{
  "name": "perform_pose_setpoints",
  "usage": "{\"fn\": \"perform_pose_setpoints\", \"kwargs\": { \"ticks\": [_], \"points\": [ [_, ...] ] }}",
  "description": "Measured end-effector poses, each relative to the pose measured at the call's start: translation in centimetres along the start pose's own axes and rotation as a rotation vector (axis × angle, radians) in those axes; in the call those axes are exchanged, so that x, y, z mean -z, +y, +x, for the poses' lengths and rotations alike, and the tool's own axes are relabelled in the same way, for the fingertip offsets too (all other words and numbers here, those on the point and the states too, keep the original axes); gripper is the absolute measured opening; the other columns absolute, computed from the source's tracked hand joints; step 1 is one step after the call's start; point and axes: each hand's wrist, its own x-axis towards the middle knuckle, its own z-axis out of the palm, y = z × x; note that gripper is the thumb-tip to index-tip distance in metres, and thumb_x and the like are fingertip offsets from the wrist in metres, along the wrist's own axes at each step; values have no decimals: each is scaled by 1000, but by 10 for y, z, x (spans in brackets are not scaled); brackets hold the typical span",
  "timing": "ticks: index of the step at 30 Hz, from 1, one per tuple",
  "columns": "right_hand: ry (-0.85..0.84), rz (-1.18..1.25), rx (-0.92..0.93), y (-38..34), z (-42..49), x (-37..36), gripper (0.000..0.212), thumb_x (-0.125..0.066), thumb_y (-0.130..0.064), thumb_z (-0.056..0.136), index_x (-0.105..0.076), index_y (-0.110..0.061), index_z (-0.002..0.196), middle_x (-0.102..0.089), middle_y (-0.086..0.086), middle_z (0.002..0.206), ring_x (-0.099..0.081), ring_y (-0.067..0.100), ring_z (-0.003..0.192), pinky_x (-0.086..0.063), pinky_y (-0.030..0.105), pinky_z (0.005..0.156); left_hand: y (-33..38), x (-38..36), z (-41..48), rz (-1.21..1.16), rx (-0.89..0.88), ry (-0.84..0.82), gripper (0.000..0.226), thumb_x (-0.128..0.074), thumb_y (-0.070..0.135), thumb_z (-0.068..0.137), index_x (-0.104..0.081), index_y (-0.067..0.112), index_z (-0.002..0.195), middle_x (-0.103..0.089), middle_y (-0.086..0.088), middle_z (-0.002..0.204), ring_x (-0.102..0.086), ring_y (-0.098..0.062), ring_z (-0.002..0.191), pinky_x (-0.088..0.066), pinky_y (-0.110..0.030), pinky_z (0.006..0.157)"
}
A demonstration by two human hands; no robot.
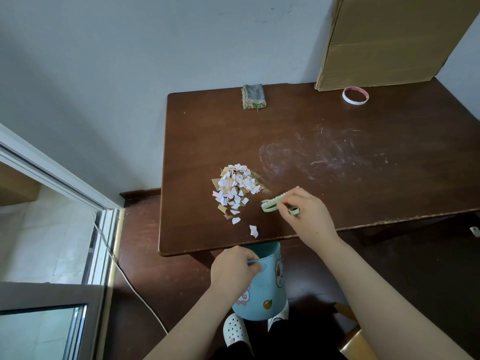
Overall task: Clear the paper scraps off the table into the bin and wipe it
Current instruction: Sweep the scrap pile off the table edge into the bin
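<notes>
Head view: the paper scraps (235, 189) lie heaped near the front-left part of the counter (324, 126), with two stray pieces (253, 231) between the heap and the front edge. The bin (265, 281) is held below that edge, its mouth partly tucked under the counter, so scraps swept too far left of it, or too briskly, would likely drop to the floor; light pieces may also scatter past the brush. The right hand (306, 211), grip clamped on a green brush (275, 203), rests on the counter just right of the heap, forearm angled in from lower right. The left hand (233, 271), grip clamped on the bin rim, steadies it. A folded cloth (253, 96) lies untouched at the far edge, and dusty smears (324, 154) await wiping
</notes>
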Motion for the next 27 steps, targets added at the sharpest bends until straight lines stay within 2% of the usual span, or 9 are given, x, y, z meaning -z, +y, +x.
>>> {"fn": "perform_pose_setpoints", "kwargs": {
  "ticks": [5,10,15,18,22,27],
  "points": [
    [-211,-7,-25,-5,-4,-1,20,-56,-21,90,-70,-11,79,-59,-5,84,-57,15,72,-45,31,64,-1,0,0,-8,0,0,21,-58,40,89,-73,26,96,-70,4,84,-61,-12,72,-50,-27,65],
    [-320,109,-8,-12,-19,4,21,-58,-19,88,-69,-14,71,-58,-9,77,-56,10,70,-45,31,64,-2,-1,-1,-10,-8,14,20,-59,39,89,-73,25,94,-65,5,76,-52,-9,64,-37,-21,54],
    [2,84,-49,0,-5,6,15,-59,-16,88,-71,-10,80,-61,-5,82,-58,14,72,-47,28,64,-1,0,-2,-13,-5,4,20,-58,39,90,-73,26,96,-70,3,83,-58,-11,70,-45,-23,61],
    [65,10,-73,7,4,1,13,-60,-14,88,-71,-6,87,-61,-1,88,-58,17,76,-50,30,67,0,0,-3,-5,-7,7,21,-57,39,90,-73,26,97,-71,4,86,-63,-12,76,-49,-24,65],
    [-56,-18,-100,6,3,-2,16,-57,-17,90,-71,-10,86,-60,-3,88,-57,14,75,-46,27,65,-2,0,-4,-12,-3,6,21,-58,39,90,-73,26,97,-71,4,85,-61,-11,72,-48,-24,64],
    [-287,111,-72,-7,-10,2,21,-58,-17,86,-69,-14,68,-61,-7,75,-57,10,71,-48,36,69,-3,1,-4,-22,10,-2,21,-58,40,89,-72,26,95,-69,2,80,-57,-11,67,-43,-23,58]
  ]
}}
